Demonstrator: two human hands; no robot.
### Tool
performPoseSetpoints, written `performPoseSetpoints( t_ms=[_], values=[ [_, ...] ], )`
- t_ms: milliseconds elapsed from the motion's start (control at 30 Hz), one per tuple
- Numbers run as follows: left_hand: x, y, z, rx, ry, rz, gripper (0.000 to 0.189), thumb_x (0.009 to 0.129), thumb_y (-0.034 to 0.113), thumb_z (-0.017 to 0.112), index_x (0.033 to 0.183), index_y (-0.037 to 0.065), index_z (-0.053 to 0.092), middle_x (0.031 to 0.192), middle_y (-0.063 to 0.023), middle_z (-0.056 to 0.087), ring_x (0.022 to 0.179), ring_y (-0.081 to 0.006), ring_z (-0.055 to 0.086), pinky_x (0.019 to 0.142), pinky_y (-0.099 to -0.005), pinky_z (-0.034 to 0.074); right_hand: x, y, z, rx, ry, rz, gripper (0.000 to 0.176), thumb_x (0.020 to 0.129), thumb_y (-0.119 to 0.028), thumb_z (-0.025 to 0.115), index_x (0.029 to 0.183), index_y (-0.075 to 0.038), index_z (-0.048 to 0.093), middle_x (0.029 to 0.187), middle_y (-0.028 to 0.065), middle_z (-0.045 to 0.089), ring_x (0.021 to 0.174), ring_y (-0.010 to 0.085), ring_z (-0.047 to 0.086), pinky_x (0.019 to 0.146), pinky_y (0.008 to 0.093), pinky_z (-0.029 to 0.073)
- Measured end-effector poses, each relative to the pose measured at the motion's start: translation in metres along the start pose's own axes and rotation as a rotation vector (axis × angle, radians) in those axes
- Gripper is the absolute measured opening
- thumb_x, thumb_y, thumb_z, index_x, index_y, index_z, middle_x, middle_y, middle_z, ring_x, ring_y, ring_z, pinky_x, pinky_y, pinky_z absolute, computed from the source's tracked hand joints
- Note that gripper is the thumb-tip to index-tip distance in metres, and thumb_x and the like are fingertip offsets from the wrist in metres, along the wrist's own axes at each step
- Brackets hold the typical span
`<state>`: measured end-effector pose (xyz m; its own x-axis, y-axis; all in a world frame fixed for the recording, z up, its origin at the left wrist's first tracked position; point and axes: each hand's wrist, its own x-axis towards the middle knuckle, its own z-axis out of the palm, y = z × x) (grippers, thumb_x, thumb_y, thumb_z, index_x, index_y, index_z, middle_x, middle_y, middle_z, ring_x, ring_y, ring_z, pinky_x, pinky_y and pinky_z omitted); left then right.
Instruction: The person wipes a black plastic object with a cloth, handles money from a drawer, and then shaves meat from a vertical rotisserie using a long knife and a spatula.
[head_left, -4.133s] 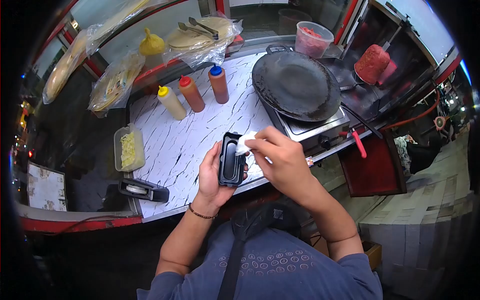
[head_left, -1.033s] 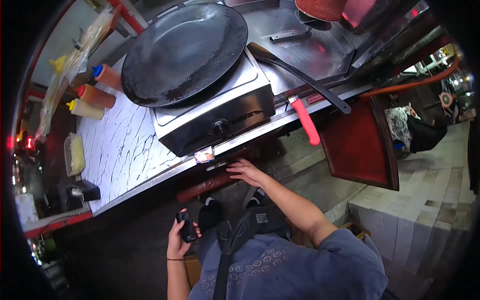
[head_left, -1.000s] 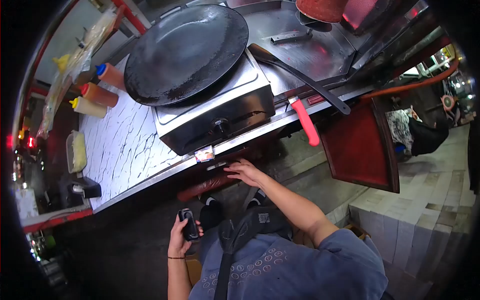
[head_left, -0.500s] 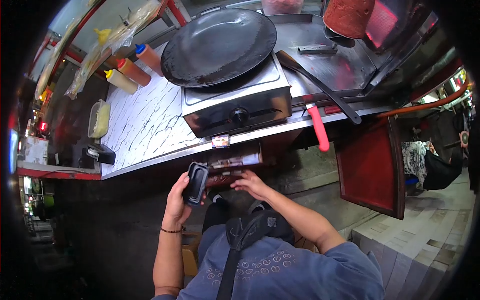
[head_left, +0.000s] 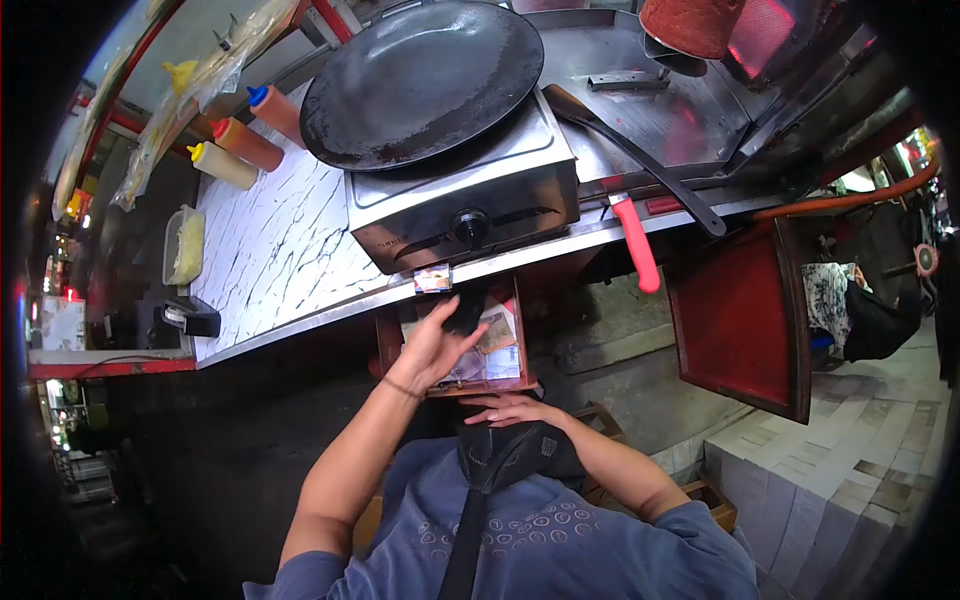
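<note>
Left hand reaches into an open drawer under the front edge of the worktop. Its fingers are partly closed around a black case, which sits over the drawer's back half, above loose paper slips. Right hand lies open and flat against the drawer's front edge, holding nothing. On the worktop directly above stands a stove carrying a round black pan. A red-handled knife lies to the right. Three sauce bottles stand at the far left.
</note>
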<state>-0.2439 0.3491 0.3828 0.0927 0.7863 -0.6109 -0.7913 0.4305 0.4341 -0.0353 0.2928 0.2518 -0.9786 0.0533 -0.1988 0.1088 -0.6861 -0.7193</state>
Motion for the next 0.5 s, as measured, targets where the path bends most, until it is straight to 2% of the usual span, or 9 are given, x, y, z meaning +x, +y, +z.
performPoseSetpoints(
  t_ms=[33,100,167,233,300,367,433,467,500],
  values=[
    [0.016,-0.003,0.004,0.001,-0.004,-0.001,0.033,0.099,0.013,0.055,0.129,0.001,0.051,0.123,-0.0136,0.059,0.118,-0.0300,0.056,0.101,-0.0417,0.051,0.001,0.002,-0.001,0.028,-0.008,-0.011,0.069,0.099,-0.025,0.054,0.156,-0.011,0.020,0.160,0.0036,0.026,0.140,0.0225,0.040,0.109,0.0298,0.032],
    [0.056,-0.014,-0.006,-0.047,-0.147,-0.014,0.033,0.096,0.006,0.055,0.127,-0.005,0.049,0.119,-0.0207,0.059,0.122,-0.0347,0.054,0.106,-0.0452,0.047,0.003,0.003,-0.003,0.036,-0.009,-0.033,0.068,0.098,-0.023,0.055,0.156,-0.010,0.020,0.160,0.0036,0.026,0.140,0.0228,0.040,0.108,0.0293,0.033],
    [0.076,-0.020,-0.014,0.047,-0.123,-0.019,0.035,0.096,0.004,0.055,0.127,-0.008,0.047,0.119,-0.0226,0.058,0.121,-0.0364,0.055,0.105,-0.0445,0.049,0.003,0.004,-0.002,0.047,-0.011,-0.056,0.068,0.098,-0.021,0.055,0.156,-0.010,0.021,0.160,0.0036,0.026,0.140,0.0231,0.040,0.108,0.0288,0.033],
    [0.079,-0.020,-0.022,0.139,-0.093,-0.019,0.037,0.095,0.002,0.055,0.128,-0.011,0.045,0.118,-0.0246,0.058,0.120,-0.0380,0.056,0.104,-0.0437,0.050,0.002,0.004,-0.001,0.095,0.005,-0.085,0.062,0.101,-0.023,0.052,0.154,-0.007,0.024,0.152,0.0037,0.040,0.141,0.0217,0.039,0.111,0.0280,0.032],
    [0.030,-0.002,-0.004,0.534,0.034,0.043,0.032,0.095,0.004,0.056,0.123,-0.010,0.049,0.118,-0.0231,0.058,0.109,-0.0362,0.063,0.100,-0.0386,0.053,0.002,0.009,-0.004,0.135,0.028,-0.108,0.060,0.101,-0.020,0.052,0.153,-0.004,0.027,0.153,0.0058,0.039,0.141,0.0229,0.037,0.112,0.0302,0.032],
    [-0.023,0.014,-0.003,0.726,0.106,0.178,0.025,0.095,0.008,0.057,0.116,-0.006,0.055,0.108,-0.0170,0.063,0.092,-0.0259,0.069,0.081,-0.0313,0.059,0.003,0.017,-0.007,0.177,0.048,-0.130,0.057,0.100,-0.017,0.052,0.151,-0.002,0.030,0.154,0.0079,0.038,0.142,0.0241,0.036,0.113,0.0324,0.033],
    [-0.076,0.040,-0.014,1.158,-0.007,0.149,0.016,0.095,0.012,0.060,0.103,-0.001,0.062,0.096,-0.0095,0.068,0.082,-0.0163,0.068,0.066,-0.0259,0.054,0.009,0.023,-0.015,0.328,0.026,-0.262,0.051,0.100,-0.011,0.053,0.146,0.002,0.038,0.154,0.0140,0.036,0.143,0.0257,0.035,0.115,0.0376,0.033],
    [-0.100,0.049,-0.023,1.154,-0.127,0.082,0.015,0.095,0.012,0.058,0.100,0.000,0.065,0.088,-0.0064,0.070,0.077,-0.0127,0.067,0.062,-0.0234,0.051,0.013,0.025,-0.019,0.321,0.034,-0.273,0.051,0.100,-0.011,0.053,0.146,0.002,0.038,0.154,0.0140,0.036,0.143,0.0257,0.035,0.115,0.0376,0.033],
    [-0.118,0.048,-0.035,1.074,-0.127,0.013,0.018,0.095,0.011,0.053,0.100,0.000,0.066,0.088,-0.0087,0.071,0.075,-0.0130,0.067,0.062,-0.0229,0.051,0.018,0.023,-0.026,0.294,0.041,-0.298,0.051,0.099,-0.010,0.055,0.145,0.003,0.038,0.153,0.0162,0.037,0.142,0.0260,0.036,0.114,0.0388,0.035]
  ],
)
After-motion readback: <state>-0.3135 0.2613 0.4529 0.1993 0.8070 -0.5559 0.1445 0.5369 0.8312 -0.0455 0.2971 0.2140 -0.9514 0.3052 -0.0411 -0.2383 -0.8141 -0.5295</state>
